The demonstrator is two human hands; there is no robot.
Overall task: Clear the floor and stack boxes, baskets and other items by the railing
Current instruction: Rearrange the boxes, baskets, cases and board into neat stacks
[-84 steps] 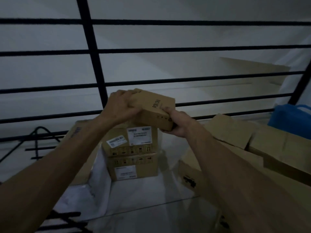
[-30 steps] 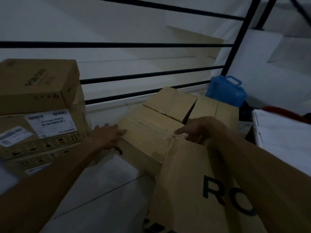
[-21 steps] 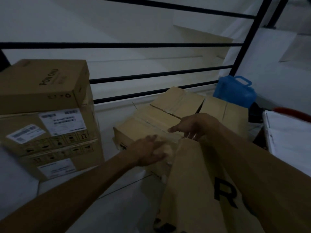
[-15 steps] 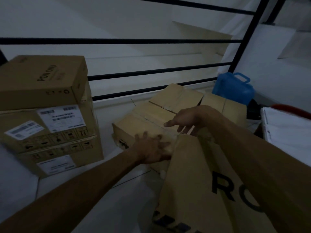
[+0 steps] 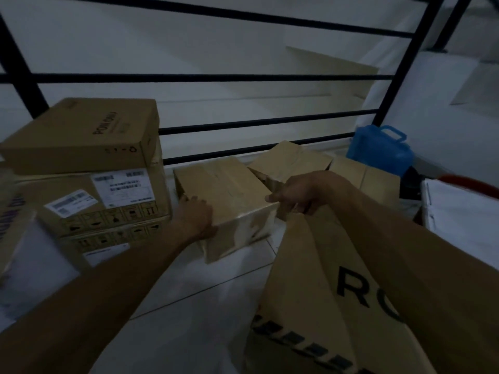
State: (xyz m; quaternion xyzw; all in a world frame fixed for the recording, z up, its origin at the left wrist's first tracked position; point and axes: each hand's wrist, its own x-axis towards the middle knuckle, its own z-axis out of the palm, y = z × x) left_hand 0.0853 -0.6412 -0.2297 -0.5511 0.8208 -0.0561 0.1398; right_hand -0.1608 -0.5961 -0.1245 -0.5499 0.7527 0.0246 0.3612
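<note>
Both hands are clamped on the box (image 5: pixel 226 195) sitting dead center on the floor (image 5: pixel 189 306): left hand (image 5: pixel 195 220) on its 8 o'clock edge, right hand (image 5: pixel 299 195) on the 3 o'clock corner. Stack (image 5: pixel 89 171) is at 9 o'clock, railing (image 5: pixel 216 76) up at 12, blue jug (image 5: pixel 380 151) around 2.

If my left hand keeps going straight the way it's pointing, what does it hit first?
The left hand already touches the plain brown cardboard box on the floor; straight on, likely the black metal railing, though depth is unclear.
</note>
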